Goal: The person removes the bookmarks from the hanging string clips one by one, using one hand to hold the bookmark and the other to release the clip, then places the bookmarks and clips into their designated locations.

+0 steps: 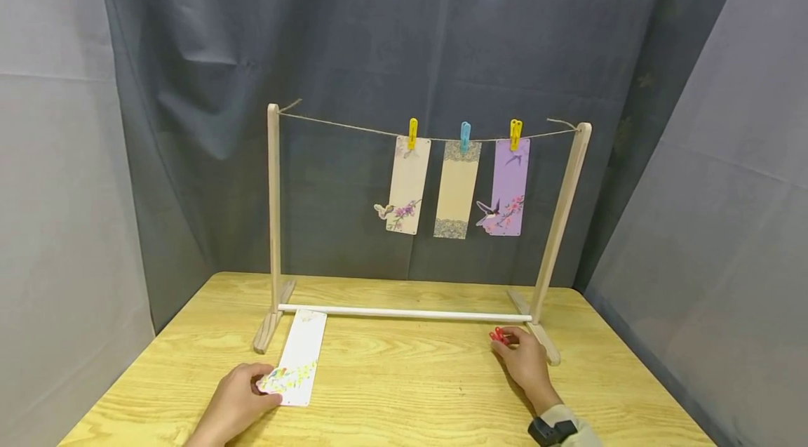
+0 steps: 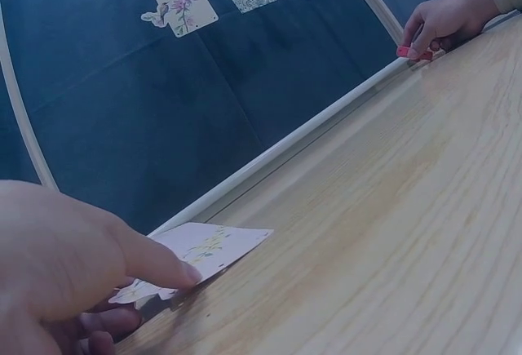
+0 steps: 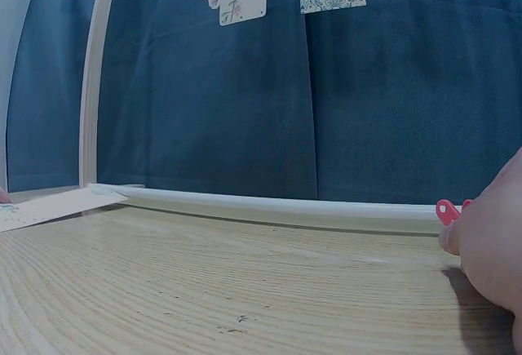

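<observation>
My left hand point(image 1: 235, 401) pinches the lower left edge of a white bookmark point(image 1: 303, 345) printed with yellow flowers and a bird. In the left wrist view the thumb lies on top of the bookmark point(image 2: 232, 242) and the other fingers are beneath it. The bookmark's far end lies by the white bar of a wooden stand. Over at the right, my right hand point(image 1: 527, 365) holds a small red clothespin point(image 1: 497, 335) between thumb and fingers, low above the table near the stand's right foot. Part of the clothespin point(image 3: 445, 211) is hidden behind the hand in the right wrist view.
A string point(image 1: 344, 125) runs between two wooden posts. From it hang a cream bookmark point(image 1: 407, 180) on a yellow clothespin point(image 1: 413, 133), a lace-patterned one point(image 1: 457, 191) on a blue clothespin point(image 1: 465, 137), and a purple one point(image 1: 508, 180) on a yellow clothespin point(image 1: 515, 134). The white bar point(image 1: 404, 312) spans below.
</observation>
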The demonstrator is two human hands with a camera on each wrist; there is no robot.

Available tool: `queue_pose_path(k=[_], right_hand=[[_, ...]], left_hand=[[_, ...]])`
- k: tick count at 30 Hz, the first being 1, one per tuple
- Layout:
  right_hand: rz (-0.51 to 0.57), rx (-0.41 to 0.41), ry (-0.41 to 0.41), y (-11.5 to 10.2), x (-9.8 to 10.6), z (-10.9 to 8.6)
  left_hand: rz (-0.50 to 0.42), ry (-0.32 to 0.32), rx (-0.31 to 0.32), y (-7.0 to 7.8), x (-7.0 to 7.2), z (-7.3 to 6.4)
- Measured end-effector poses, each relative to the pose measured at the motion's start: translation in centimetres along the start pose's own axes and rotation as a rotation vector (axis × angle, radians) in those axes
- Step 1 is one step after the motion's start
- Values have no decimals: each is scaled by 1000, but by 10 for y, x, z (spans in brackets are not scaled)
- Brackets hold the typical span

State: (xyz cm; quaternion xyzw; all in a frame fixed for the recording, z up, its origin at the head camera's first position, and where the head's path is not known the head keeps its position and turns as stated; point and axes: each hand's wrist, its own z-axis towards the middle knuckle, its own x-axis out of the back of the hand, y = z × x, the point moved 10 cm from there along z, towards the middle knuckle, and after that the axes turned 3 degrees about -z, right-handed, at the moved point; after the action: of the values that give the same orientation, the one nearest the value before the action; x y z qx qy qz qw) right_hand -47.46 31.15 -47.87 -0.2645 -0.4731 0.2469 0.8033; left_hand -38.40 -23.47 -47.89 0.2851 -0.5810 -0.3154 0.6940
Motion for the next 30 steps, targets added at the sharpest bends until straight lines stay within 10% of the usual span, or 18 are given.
queue_pose_path(k=[30], right_hand=[[-60, -6, 1, 3, -1, 1]], left_hand=[[-6, -64, 79, -9, -1, 3]])
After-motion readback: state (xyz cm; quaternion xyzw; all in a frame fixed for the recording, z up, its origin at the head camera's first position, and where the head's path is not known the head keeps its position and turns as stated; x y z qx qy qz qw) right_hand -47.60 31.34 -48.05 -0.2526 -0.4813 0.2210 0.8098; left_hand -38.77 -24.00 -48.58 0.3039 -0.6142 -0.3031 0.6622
